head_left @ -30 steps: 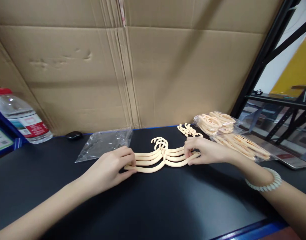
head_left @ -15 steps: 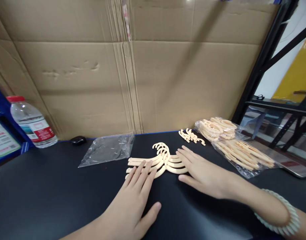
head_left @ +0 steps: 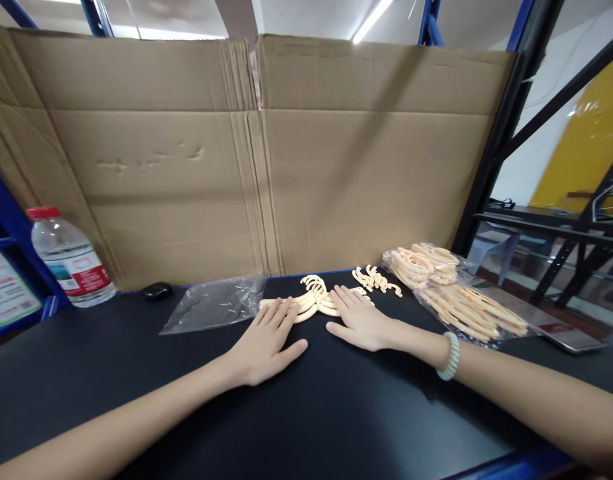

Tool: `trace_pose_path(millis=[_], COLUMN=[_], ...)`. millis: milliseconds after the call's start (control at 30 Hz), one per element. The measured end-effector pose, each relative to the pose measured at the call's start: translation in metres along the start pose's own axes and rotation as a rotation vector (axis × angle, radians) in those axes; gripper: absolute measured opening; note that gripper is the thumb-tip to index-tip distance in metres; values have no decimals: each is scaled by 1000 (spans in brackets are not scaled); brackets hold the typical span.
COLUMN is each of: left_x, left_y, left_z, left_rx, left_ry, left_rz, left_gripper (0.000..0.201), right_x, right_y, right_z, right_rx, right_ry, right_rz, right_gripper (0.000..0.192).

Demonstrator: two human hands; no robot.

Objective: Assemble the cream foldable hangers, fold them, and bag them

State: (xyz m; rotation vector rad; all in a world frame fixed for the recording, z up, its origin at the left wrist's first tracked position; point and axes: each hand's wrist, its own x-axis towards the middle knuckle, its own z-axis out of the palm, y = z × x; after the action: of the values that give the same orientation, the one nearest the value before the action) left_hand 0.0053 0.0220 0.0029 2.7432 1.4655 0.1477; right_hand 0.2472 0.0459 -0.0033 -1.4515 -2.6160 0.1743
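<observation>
Several cream-coloured clothes hangers (head_left: pixel 310 309) lie overlapped on the black table (head_left: pixel 306 413), their hooks pointing to the back. My left hand (head_left: pixel 267 340) rests flat, fingers stretched over the hangers' left arms and thumb apart. Over their right arms lies my right hand (head_left: pixel 359 319), also flat with its thumb out, covering part of them. Behind that hand is a small pile of loose cream hooks (head_left: pixel 376 279).
Clear bags of cream hanger parts (head_left: pixel 466 310) lie at the right, by a phone-like flat object (head_left: pixel 571 338). At left are a flat plastic bag (head_left: pixel 211 307), a black object (head_left: pixel 157 291) and a water bottle (head_left: pixel 71 257). Cardboard (head_left: pixel 376 167) stands along the back.
My view has tilted up, showing the cardboard's top edge and the ceiling. Both hands have slid forward over the hangers, which sit closer to the cardboard.
</observation>
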Motion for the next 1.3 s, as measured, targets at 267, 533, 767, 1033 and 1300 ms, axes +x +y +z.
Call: trace_pose_path(millis=[267,533,767,1033,1300], left_x=[23,13,-4,-1,-1], left_y=[-17,-14,-11,-18,-21], left_z=[-1,-1,-9,-1,3], left_rx=[17,-4,-78,-205,-117], left_ry=[-18,189,457,516,499], left_rz=[-28,30,204,171,169], left_gripper=[78,70,20,10,26], right_x=[33,18,-7,-14,-19], right_y=[17,24,88,117,104], right_z=[9,-3,-30,-36,-33], right_rx=[29,80,88,29,-42], right_ry=[53,424,634,661,679], right_rz=[5,-55,79,131,45], right_gripper=[83,59,30,25,23])
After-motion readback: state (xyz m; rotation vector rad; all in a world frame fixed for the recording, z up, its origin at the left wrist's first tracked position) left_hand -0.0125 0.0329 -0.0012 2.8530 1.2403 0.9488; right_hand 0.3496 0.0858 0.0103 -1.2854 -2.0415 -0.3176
